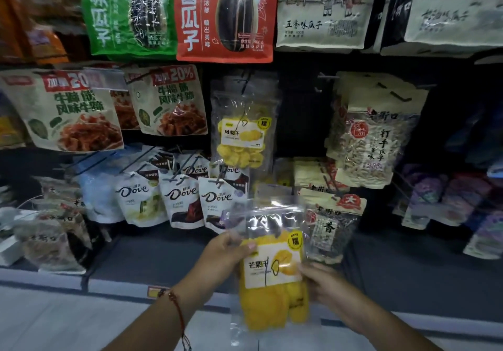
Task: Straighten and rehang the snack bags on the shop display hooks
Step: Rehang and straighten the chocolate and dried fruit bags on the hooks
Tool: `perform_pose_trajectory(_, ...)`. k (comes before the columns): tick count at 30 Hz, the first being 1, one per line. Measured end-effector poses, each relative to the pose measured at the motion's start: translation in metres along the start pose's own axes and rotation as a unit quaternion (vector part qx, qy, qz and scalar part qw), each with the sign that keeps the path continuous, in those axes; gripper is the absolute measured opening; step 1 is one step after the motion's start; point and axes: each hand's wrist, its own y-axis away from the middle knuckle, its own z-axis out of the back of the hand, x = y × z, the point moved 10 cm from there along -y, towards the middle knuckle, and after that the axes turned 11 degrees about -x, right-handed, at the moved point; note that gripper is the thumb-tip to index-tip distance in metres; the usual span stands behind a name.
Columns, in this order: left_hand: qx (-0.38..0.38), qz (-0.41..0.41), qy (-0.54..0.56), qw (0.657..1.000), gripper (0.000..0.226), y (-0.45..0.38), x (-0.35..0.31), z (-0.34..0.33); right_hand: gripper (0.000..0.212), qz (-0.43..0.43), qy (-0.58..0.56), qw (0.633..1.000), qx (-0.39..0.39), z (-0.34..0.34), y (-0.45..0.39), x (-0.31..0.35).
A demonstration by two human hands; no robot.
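We look down at a shop display wall of hanging snacks. Both hands hold one clear plastic bag of yellow dried mango slices with a white label, off its hook and in front of the lower shelf. Our left hand grips the bag's left edge, thumb on the front; our right hand pinches its right edge beside the label. Its clear top strip faces the display.

Above it, a similar clear bag of yellow dried pineapple rings already hangs from a dark metal display hook, fairly straight. To the left, three white Dove chocolate pouches hang in a row, somewhat tilted.

We judge the work partly done: the mango bag is still to be rehung, and we cannot tell which hook will take it.
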Motion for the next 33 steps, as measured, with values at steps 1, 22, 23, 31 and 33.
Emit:
perform_pose_trajectory(1,0.008,-0.003,-0.019,1.0,0.029,-0.001,0.004,-0.002,0.029,0.019,0.016,1.0,-0.006,0.002,-0.001,0.004)
perform_pose_trajectory(22,-0.124,-0.004,0.068,0.99,0.013,-0.106,0.015,-0.031,0.017,0.086,0.044,0.976,-0.193,0.012,-0.113,0.037)
perform_pose_trajectory(23,-0.128,-0.002,0.065,0.99,0.013,-0.112,0.016,-0.033,0.016,0.079,0.04,0.977,-0.196,0.013,-0.119,0.036)
perform_pose_trajectory(31,-0.136,-0.054,0.081,0.986,0.008,-0.141,-0.008,-0.046,0.01,0.095,-0.027,0.966,-0.24,0.029,-0.145,0.061)
perform_pose_trajectory(33,-0.129,-0.075,0.087,0.985,0.006,-0.145,-0.018,-0.045,0.008,0.126,-0.035,0.961,-0.244,0.031,-0.145,0.073)
